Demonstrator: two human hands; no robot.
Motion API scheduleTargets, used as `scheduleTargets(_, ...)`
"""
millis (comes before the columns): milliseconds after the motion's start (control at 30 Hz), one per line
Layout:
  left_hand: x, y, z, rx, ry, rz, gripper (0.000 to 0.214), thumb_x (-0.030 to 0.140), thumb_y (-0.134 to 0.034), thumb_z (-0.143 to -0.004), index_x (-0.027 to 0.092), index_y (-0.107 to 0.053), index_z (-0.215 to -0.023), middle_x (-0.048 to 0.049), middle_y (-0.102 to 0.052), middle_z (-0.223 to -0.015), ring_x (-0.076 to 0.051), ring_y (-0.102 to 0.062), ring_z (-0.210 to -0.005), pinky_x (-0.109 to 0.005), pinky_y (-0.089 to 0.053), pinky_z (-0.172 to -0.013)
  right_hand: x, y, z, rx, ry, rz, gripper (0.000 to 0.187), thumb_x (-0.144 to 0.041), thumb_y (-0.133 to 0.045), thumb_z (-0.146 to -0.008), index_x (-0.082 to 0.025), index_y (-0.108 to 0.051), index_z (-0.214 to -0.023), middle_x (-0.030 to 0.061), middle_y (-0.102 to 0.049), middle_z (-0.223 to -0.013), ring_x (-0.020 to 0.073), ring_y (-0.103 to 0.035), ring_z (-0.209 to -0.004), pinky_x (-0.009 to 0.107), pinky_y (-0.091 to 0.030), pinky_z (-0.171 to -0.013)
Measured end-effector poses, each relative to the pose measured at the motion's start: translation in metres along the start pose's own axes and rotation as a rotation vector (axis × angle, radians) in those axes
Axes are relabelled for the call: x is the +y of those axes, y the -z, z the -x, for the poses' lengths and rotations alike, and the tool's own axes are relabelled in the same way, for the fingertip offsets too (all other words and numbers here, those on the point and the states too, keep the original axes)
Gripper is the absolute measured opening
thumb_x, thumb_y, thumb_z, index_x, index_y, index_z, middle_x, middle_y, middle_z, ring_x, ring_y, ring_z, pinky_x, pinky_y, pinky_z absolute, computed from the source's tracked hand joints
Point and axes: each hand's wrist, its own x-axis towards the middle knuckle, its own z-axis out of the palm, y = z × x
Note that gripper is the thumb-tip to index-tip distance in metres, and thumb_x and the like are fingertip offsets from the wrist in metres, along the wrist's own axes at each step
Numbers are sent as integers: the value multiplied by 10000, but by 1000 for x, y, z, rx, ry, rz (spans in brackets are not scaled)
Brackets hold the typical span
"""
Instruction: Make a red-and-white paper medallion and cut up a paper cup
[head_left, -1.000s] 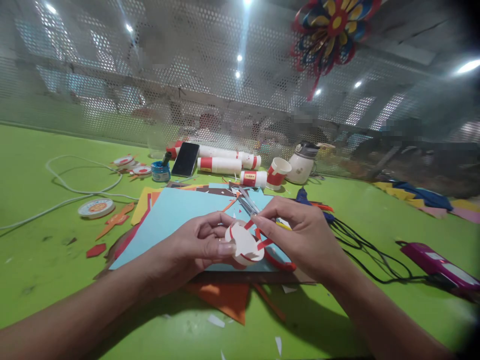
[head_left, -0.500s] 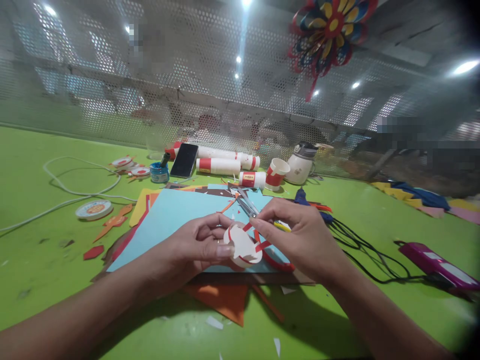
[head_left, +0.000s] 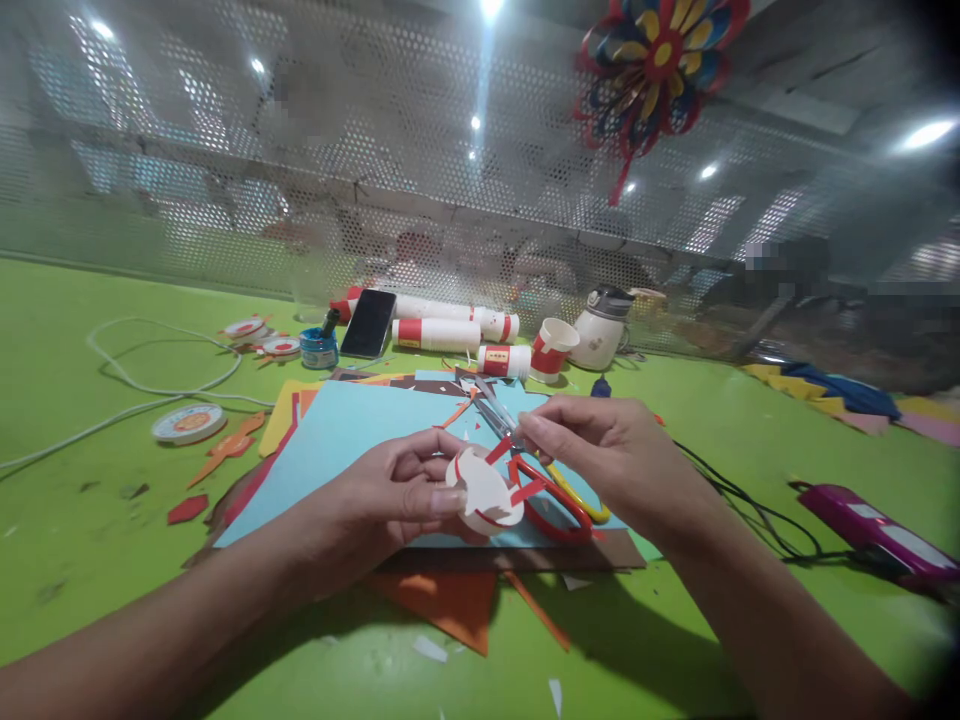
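My left hand is closed on the cut-down bottom of a paper cup, white with red at its rim. The thumb presses on its edge, and two narrow red paper strips stick out from its right side. My right hand is just right of the strips, thumb and forefinger pinched, apart from the cup bottom. Whatever the pinch holds, if anything, I cannot make out. Beneath both hands lie scissors with red and yellow handles, on light blue paper.
Behind are paper cups, an upright cup, a phone, a blue glue jar and a kettle-like jug. A tape roll and white cord lie left. A purple corded device lies right. Paper scraps surround the stack.
My right hand has drawn back a little to the right, away from the red strips, and the scissor handles show more. My left hand and the cup bottom have barely moved.
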Motion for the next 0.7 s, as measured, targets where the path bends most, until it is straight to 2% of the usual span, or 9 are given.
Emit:
scheduleTargets(67, -1, 2, 0, -13, 0, -4, 297, 148, -693, -722, 137, -599, -1004, -83, -674, -891, -174, -650, -796, -305, -514, -766, -2, -3, 0, -27, -24, -26, 183, -320, -603, -820, -173, -692, -757, 19, -678, -728, 148, -590, -672, 259, -451, -596)
scheduleTargets(167, -3, 4, -1, -21, 11, -18, 295, 149, -684, -734, 137, -586, -1013, -81, -666, -892, -174, -643, -793, -318, -519, -770, -5, -8, 0, -24, -38, 28, 125, -248, -639, -778, -170, -700, -702, 14, -685, -714, 148, -597, -674, 268, -447, -621)
scheduleTargets(467, -4, 6, 0, -46, 1, -19, 300, 148, -684, -736, 135, -572, -1014, -84, -660, -903, -171, -636, -793, -320, -520, -769, -6, -13, 1, 58, 94, 51, 142, -159, -627, -781, -151, -662, -644, 4, -646, -673, 126, -566, -636, 263, -421, -610)
scheduleTargets(700, -5, 7, -1, -58, -6, -10, 287, 145, -689, -731, 131, -570, -991, -80, -659, -885, -166, -639, -778, -318, -519, -766, -4, -14, 2, 52, 129, 25, 143, -152, -627, -785, -147, -667, -648, 2, -643, -672, 120, -564, -636, 260, -420, -615)
